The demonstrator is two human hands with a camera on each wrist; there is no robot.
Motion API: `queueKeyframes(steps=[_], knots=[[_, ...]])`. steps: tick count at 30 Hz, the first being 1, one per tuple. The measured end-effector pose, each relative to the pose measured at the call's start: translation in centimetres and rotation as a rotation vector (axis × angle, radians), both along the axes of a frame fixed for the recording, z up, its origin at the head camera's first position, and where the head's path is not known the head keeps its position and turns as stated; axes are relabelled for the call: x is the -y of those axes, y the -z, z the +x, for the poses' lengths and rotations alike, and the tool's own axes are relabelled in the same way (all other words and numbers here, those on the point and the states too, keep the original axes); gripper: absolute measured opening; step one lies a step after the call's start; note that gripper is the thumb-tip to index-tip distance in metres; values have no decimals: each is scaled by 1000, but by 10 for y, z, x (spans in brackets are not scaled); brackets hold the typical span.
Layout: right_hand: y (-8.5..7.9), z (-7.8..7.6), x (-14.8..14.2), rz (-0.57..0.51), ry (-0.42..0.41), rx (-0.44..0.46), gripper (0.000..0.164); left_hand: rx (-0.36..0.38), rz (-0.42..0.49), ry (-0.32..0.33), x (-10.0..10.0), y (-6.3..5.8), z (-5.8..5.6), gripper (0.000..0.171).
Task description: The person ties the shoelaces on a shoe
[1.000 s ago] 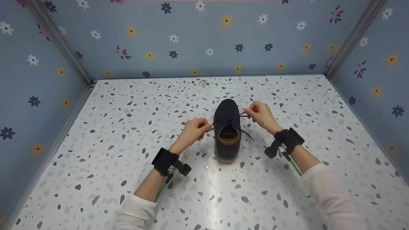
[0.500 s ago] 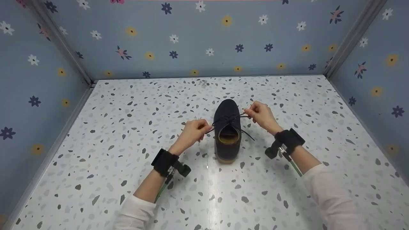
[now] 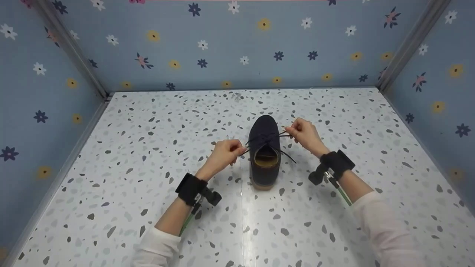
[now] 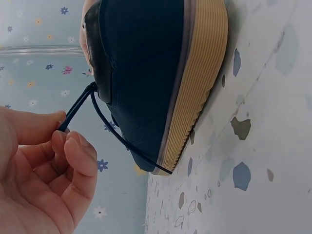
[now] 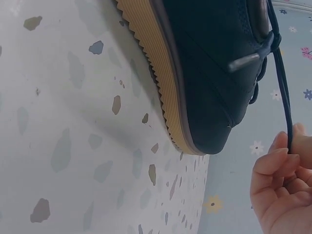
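A dark navy lace-up shoe [image 3: 264,126] with a tan ridged sole [image 4: 201,63] stands upright, toe away from me. At its left side my left hand [image 3: 223,154] pinches a doubled shoelace [image 4: 76,107] between thumb and index finger. Opposite, my right hand [image 3: 305,135] pinches another doubled length of shoelace [image 5: 283,92] by its outer end. Both lengths run to the knot [image 5: 274,43] over the shoe's tongue. A loose lace end [image 4: 127,146] hangs down the left side. Another loose end [image 3: 288,157] sticks out on the right, below the right hand.
The shoe stands on a white speckled tabletop [image 3: 148,122]. Blue flowered panels [image 3: 237,40] enclose the back and both sides. Black wrist straps with cameras [image 3: 191,189] sit on both forearms.
My left hand has shifted very slightly down, toward me. Both hands keep their pinch on the shoelaces, and the shoe stays in place.
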State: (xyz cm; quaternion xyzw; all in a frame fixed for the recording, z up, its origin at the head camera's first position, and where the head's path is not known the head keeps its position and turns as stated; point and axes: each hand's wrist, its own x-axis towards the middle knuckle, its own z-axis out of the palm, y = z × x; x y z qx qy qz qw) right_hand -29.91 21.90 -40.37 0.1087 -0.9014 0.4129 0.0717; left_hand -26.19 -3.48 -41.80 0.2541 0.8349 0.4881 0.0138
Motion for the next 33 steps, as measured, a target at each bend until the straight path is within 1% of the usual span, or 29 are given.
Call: queueKeyframes(steps=[4,9,18,24,27,33], knots=[[0,0,0,6,6,6,25,-9,-9,3,0,1,0,19],[-1,1,-1,10,15,0,25,-2,-6,-6,1,2,0,18],[-1,1,-1,18,12,-18,24,37,9,1,3,5,2,18],[-1,0,-1,22,29,-11,25,43,8,-4,3,6,2,16],[-1,0,-2,28,19,-19,25,42,6,-5,3,6,2,14],[0,1,-3,48,12,-25,25,26,11,9,4,7,3,21]])
